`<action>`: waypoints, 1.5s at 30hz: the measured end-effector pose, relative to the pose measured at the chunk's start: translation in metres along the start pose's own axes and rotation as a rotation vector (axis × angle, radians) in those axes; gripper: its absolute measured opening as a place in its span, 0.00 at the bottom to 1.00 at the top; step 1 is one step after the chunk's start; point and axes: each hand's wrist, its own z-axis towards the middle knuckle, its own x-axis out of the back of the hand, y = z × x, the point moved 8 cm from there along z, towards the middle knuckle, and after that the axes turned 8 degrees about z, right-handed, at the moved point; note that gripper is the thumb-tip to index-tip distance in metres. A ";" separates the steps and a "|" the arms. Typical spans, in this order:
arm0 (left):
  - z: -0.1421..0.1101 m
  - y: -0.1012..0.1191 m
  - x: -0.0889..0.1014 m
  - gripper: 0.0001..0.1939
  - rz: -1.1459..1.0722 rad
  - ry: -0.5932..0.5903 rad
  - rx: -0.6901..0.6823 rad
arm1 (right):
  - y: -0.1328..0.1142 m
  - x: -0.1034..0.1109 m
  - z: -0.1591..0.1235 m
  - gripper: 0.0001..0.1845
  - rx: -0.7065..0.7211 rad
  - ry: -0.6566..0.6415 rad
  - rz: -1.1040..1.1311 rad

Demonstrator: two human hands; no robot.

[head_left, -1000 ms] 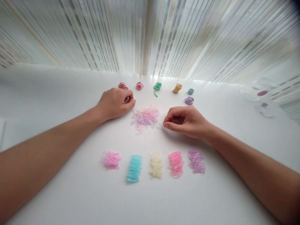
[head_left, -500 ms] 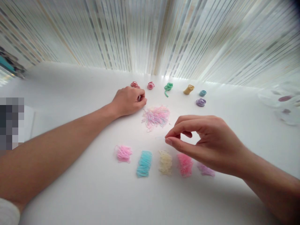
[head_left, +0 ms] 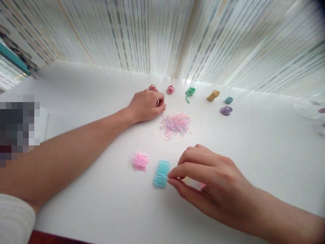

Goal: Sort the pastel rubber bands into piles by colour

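Note:
My left hand rests on the table with its fingers curled in. Nothing shows in it; it lies just in front of a red coil and beside a loose pile of mixed pastel loops. My right hand pinches thumb and forefinger at the right edge of a blue bundle of thin strands. Whatever is between those fingertips is too small to make out. A pink bundle lies left of the blue one. Behind my right hand, a pale yellow bundle and a deeper pink bundle are mostly hidden.
Along the back sit a pink coil, a green coil, a yellow roll, a small blue roll and a purple coil. A striped curtain hangs behind the white table. Clear round pieces lie far right.
My right hand has moved down and left, from above the yellow bundle to the blue bundle's edge, still pinching. My left hand stays by the red coil. The view has shifted slightly.

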 end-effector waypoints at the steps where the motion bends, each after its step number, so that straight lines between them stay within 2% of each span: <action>1: 0.000 0.000 0.000 0.12 -0.003 -0.002 0.002 | 0.000 -0.002 -0.001 0.10 0.005 -0.008 -0.001; 12: 0.001 0.001 0.001 0.11 0.008 -0.018 0.016 | 0.000 -0.019 -0.004 0.13 0.043 -0.054 -0.054; 21: 0.001 0.000 0.000 0.11 -0.002 -0.007 0.018 | -0.001 -0.017 -0.003 0.13 0.049 -0.064 -0.117; 26: 0.001 -0.001 -0.001 0.12 -0.001 -0.007 0.010 | -0.004 -0.009 -0.002 0.13 0.055 -0.057 -0.134; 30: 0.001 -0.001 -0.001 0.12 0.015 0.000 0.006 | 0.000 0.016 0.003 0.11 0.047 0.003 -0.160; 34: 0.000 -0.001 0.000 0.13 0.034 -0.022 0.005 | 0.029 0.063 0.009 0.08 -0.090 0.168 -0.211; 37: -0.001 -0.001 0.002 0.12 0.040 -0.036 0.008 | 0.066 0.101 0.006 0.08 -0.238 0.341 -0.229; 39: -0.001 -0.001 0.003 0.12 0.046 -0.039 0.007 | 0.095 0.115 0.002 0.08 -0.342 0.388 -0.196; 42: -0.001 -0.001 0.003 0.12 0.058 -0.044 -0.004 | 0.133 0.114 -0.003 0.09 -0.457 0.354 -0.111; 45: -0.001 -0.003 0.002 0.14 0.062 -0.036 -0.008 | 0.152 0.102 -0.004 0.13 -0.478 0.312 -0.084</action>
